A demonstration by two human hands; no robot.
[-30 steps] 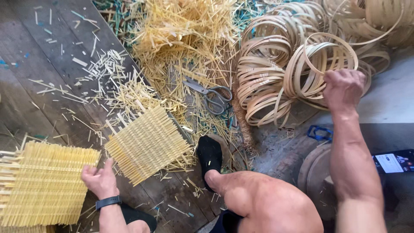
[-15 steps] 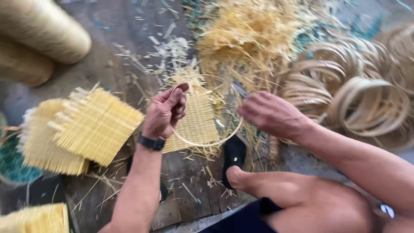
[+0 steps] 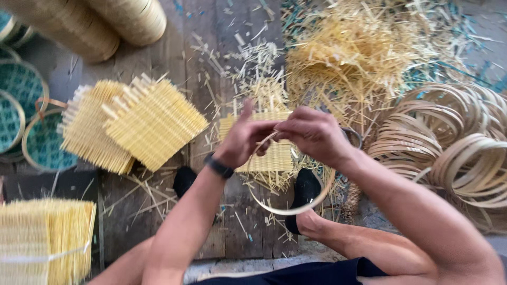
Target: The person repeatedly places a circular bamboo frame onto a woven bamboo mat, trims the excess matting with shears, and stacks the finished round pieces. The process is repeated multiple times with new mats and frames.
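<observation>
Head view, read from left to right. At the left edge of the frame, round green woven trays (image 3: 26, 121) with pale rims are stacked. Rolled bamboo coils (image 3: 95, 24) are seen at the upper left. A bundle of yellow strips (image 3: 45, 240), tied with a pale band, is placed at the lower left. Two square woven mats (image 3: 137, 124) are laid overlapping on the plank floor (image 3: 179, 53), left of centre.

At centre, the left hand (image 3: 244, 141) is raised above the floor, with a dark band (image 3: 219, 166) worn on the wrist. Its fingers are closed on the top of a thin bamboo hoop (image 3: 288, 208). The right hand (image 3: 316, 134) is held just beside it, touching it, and its fingers are likewise curled around the hoop's upper part. The hoop hangs below both hands, in front of a third woven mat (image 3: 272, 158) that lies on the floor between two dark-socked feet (image 3: 305, 190).

A loose heap of straw-coloured offcuts (image 3: 359, 58) is spread across the upper centre and upper right. A pile of bamboo hoops (image 3: 454, 148) is stacked at the right edge.
</observation>
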